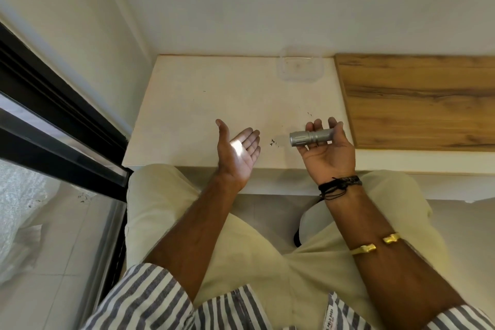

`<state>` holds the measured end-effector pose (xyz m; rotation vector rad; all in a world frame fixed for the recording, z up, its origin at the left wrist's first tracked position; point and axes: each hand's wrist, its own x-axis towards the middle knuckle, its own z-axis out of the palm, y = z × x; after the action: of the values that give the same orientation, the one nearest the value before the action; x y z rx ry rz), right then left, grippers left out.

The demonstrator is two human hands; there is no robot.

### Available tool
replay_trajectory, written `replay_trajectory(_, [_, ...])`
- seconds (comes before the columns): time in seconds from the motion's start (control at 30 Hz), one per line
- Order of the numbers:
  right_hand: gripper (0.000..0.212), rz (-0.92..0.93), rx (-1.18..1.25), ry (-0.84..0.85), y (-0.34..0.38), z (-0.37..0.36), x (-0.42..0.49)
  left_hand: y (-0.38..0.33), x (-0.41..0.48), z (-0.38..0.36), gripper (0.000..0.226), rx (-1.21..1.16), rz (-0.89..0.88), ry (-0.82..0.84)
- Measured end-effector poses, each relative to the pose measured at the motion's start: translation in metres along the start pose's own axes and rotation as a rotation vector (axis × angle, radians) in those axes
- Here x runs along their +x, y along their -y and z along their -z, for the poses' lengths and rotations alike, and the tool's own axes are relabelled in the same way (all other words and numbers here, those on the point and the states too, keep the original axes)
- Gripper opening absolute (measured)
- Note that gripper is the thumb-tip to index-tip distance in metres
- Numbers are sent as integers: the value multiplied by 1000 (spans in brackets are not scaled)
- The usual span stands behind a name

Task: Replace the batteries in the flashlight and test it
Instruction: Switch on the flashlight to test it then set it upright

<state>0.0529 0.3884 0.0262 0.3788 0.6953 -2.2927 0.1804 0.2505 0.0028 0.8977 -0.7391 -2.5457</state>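
Note:
A short silver flashlight [310,138] lies across the palm and fingers of my right hand [328,154], its lens end pointing left. The fingers curl up behind the barrel and hold it. My left hand [237,151] is held open, palm turned toward the lens, fingers straight and thumb raised. A bright patch of light falls on that palm. Both hands hover over the front part of a white table [214,94]. No loose batteries are in view.
A clear plastic container [300,67] sits at the table's back edge. A wooden board [417,99] covers the surface to the right. Small dark specks [274,143] lie on the table between my hands. A black-framed glass door [53,115] stands at the left.

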Motion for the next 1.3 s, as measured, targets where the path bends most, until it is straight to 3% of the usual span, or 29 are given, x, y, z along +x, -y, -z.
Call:
replay_trajectory(0.2, [40, -54, 85, 105, 6, 3, -2, 2, -1, -2, 109, 24, 4, 22])
replay_trajectory(1.0, [21, -48, 56, 82, 1, -2, -6, 3, 4, 4, 99, 41, -36, 4])
replay_trajectory(1.07, [23, -54, -11, 56, 0, 0, -5, 5, 4, 1, 84, 188, -59, -31])
replay_trajectory(1.17, [18, -3, -198, -3, -5, -1, -1, 12, 2, -4, 55, 652, -222, -110])
replay_trajectory(1.3, [12, 125, -469, -2, -14, 0, 0, 23, 0, -5, 46, 1059, -418, -58])
